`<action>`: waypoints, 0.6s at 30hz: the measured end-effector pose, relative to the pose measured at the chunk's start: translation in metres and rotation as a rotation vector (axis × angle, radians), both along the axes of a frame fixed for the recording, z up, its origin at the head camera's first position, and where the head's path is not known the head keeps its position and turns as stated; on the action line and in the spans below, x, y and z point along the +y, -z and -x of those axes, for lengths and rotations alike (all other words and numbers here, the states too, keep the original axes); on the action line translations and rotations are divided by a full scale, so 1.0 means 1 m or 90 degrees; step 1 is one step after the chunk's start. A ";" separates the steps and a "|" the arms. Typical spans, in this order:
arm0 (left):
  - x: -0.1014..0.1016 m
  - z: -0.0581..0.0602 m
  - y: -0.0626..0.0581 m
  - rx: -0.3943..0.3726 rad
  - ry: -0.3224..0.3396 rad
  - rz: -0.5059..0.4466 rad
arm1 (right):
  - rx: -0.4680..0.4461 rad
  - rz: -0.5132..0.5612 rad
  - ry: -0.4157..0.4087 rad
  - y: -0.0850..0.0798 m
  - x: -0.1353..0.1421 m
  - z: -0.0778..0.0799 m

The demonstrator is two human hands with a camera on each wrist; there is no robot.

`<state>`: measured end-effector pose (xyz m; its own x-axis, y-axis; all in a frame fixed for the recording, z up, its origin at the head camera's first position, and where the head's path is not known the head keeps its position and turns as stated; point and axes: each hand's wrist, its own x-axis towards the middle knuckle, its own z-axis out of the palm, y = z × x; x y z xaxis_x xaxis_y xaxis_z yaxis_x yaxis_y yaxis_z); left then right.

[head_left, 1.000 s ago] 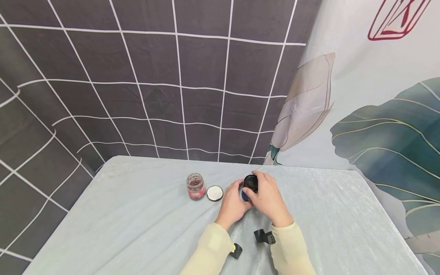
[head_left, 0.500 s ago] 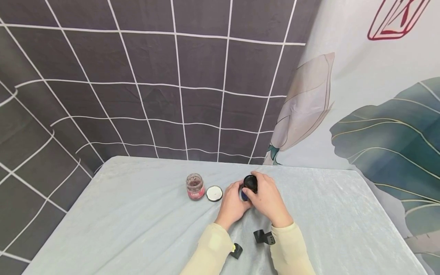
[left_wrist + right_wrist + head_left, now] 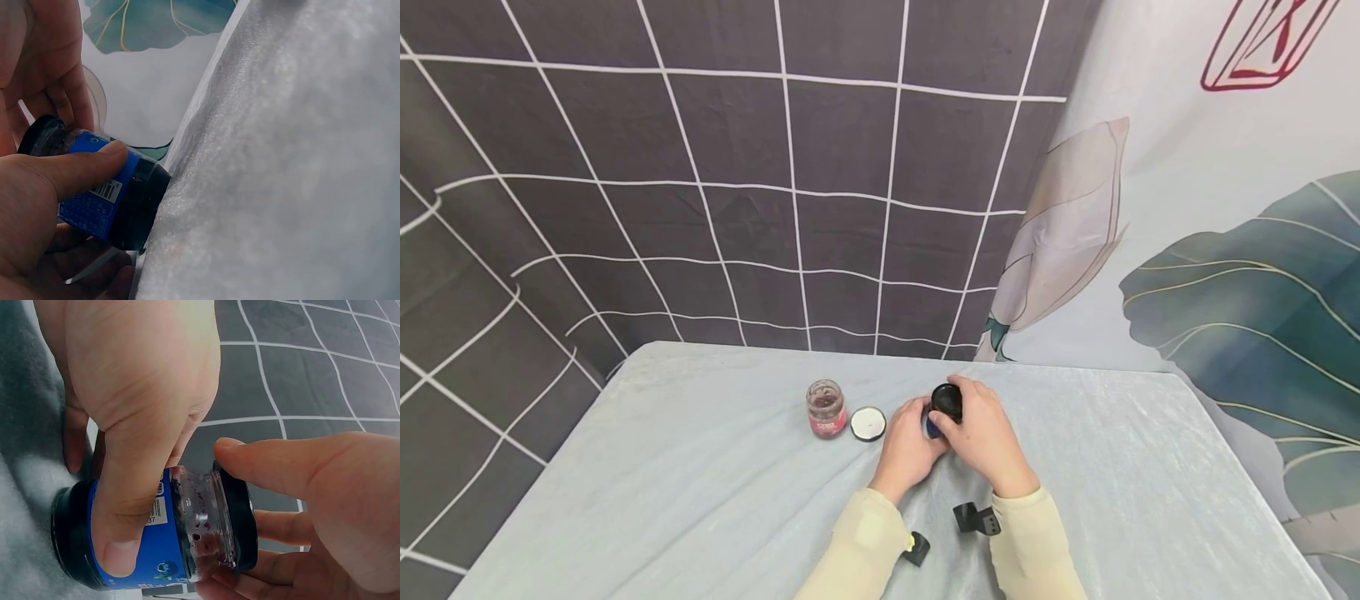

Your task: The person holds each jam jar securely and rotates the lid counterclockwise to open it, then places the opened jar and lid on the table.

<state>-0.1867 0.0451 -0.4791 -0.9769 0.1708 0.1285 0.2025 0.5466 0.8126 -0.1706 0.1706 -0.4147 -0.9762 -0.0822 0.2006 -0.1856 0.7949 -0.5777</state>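
Observation:
A glass jar with a blue label [image 3: 172,540], a blueberry picture and a barcode stands on the table, dark stuff at its bottom. My left hand [image 3: 910,454] grips its body, thumb across the label in both wrist views. With thumb and fingers my right hand [image 3: 988,437] holds the black lid [image 3: 240,522] by its rim at the jar's mouth. Left of the hands, an open glass jar with a red label [image 3: 827,412] stands upright. Beside it a round lid [image 3: 868,423] lies with its white inside up.
A pale blue cloth covers the table [image 3: 700,475]. Behind it hangs a dark curtain with white grid lines [image 3: 737,167], and to the right a white curtain with a leaf print [image 3: 1247,283]. Black wrist mounts [image 3: 976,517] hang at the sleeves.

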 end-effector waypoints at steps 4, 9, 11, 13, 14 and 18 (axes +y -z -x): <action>0.000 0.000 0.000 0.006 0.004 0.006 | 0.003 -0.003 -0.002 0.000 0.000 -0.001; 0.000 0.000 0.000 0.016 0.007 0.006 | 0.006 -0.005 -0.004 -0.001 0.000 -0.002; 0.000 0.000 -0.001 0.015 0.007 0.005 | 0.006 -0.005 -0.004 -0.002 0.000 -0.002; 0.000 0.000 -0.002 0.014 0.007 0.002 | 0.005 -0.005 -0.003 -0.002 -0.001 -0.002; 0.000 0.000 -0.002 0.013 0.007 0.001 | 0.004 -0.006 -0.002 -0.002 -0.001 -0.002; 0.000 0.000 -0.001 0.022 0.009 -0.002 | 0.005 -0.009 0.000 -0.003 -0.002 -0.002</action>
<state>-0.1867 0.0449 -0.4782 -0.9695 0.1837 0.1620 0.2373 0.5409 0.8069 -0.1689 0.1684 -0.4122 -0.9747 -0.0852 0.2066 -0.1899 0.8033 -0.5645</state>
